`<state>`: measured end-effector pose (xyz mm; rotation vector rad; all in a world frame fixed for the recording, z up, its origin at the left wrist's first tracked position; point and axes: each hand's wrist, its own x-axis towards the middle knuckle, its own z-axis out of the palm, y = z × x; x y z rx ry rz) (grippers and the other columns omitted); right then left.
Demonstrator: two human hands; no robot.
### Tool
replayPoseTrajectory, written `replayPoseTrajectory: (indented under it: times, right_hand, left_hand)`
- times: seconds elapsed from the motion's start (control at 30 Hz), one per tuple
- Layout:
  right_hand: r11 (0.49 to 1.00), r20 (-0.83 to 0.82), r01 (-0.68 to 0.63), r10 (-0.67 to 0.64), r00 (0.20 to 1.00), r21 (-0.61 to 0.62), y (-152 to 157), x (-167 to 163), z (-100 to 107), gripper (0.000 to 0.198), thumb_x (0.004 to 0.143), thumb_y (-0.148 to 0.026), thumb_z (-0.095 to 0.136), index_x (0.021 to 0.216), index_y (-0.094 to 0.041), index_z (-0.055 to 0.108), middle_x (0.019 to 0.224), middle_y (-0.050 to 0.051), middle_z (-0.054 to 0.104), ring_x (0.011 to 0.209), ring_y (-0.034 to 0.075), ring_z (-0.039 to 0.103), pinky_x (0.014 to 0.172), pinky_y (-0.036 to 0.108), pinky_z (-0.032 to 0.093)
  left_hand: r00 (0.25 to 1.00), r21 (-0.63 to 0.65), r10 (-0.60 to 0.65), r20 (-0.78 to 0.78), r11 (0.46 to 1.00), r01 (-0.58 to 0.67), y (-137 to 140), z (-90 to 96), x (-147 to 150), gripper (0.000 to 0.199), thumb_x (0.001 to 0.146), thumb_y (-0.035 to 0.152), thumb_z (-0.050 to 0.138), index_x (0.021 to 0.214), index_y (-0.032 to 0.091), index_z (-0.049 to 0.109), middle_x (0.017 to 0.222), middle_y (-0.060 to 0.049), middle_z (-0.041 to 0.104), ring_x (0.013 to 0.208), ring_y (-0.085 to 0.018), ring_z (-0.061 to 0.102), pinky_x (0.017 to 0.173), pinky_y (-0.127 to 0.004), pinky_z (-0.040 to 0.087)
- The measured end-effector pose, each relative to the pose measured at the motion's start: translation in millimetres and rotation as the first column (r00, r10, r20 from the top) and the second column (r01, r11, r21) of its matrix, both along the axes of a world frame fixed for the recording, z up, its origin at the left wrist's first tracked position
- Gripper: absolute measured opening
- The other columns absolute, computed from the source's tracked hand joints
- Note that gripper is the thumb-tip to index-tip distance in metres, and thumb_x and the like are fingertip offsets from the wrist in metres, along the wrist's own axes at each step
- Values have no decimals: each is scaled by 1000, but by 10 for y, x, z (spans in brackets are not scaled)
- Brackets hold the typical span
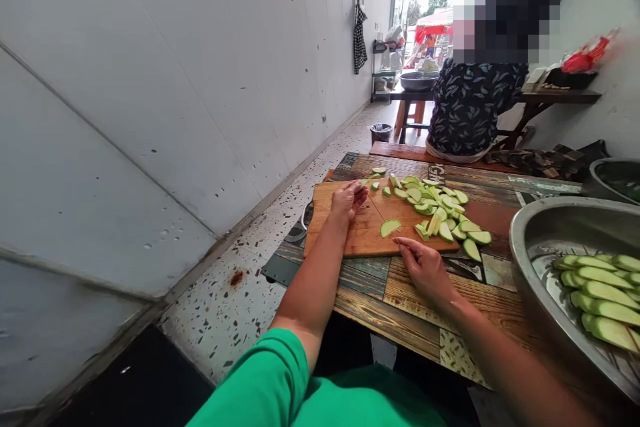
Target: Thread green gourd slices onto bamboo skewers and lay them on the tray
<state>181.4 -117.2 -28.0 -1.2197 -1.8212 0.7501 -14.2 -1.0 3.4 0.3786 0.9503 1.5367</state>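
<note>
My right hand (425, 267) pinches the near end of a thin wooden skewer (377, 208), which slants up and left across the cutting board (333, 230). My left hand (350, 200) is closed at the skewer's far end, its fingertips on a pale green zucchini slice (367, 181), partly hidden by the fingers. A half-round zucchini slice (390, 228) is by the skewer near my right hand; I cannot tell whether it is pierced or just lies on the board. Many cut zucchini slices (435, 203) are heaped on the board's right side and spill onto the table.
At the right, a large metal basin (520, 247) holds rows of skewered zucchini slices (600, 293). A second metal bowl (607, 170) stands behind it. Past the wood-patterned table (365, 280), a person in a dark patterned shirt (477, 107) sits on a bench. A white wall (200, 80) runs along the left.
</note>
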Motion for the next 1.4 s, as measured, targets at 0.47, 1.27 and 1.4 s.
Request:
replayPoseTrajectory:
  times: [0.47, 1.27, 1.4]
  right_hand:
    - [1000, 9, 0, 0, 1000, 16, -41, -18, 14, 40, 86, -37, 46, 102, -9, 70, 69, 9, 69, 64, 20, 64, 55, 27, 47]
    - [1000, -46, -6, 6, 999, 1, -34, -23, 2, 39, 85, -38, 48, 99, -11, 71, 68, 8, 69, 64, 19, 63, 54, 26, 47]
    - [1000, -49, 3, -2, 999, 13, -48, -29, 32, 36, 84, -38, 50, 98, -13, 72, 68, 7, 69, 64, 19, 63, 55, 26, 48]
  left_hand:
    - [986, -172, -13, 167, 984, 42, 28, 32, -30, 16, 82, 9, 58, 66, 13, 57, 55, 0, 57, 51, -7, 52, 52, -16, 45]
    - [982, -146, -5, 188, 989, 33, 30, 26, -28, 9, 82, 6, 56, 86, 11, 62, 80, -10, 70, 74, -17, 69, 70, -27, 56]
    - [982, -143, -7, 186, 989, 35, 30, 25, -33, 11, 80, 5, 57, 89, 11, 62, 85, -13, 70, 83, -19, 69, 75, -29, 56]
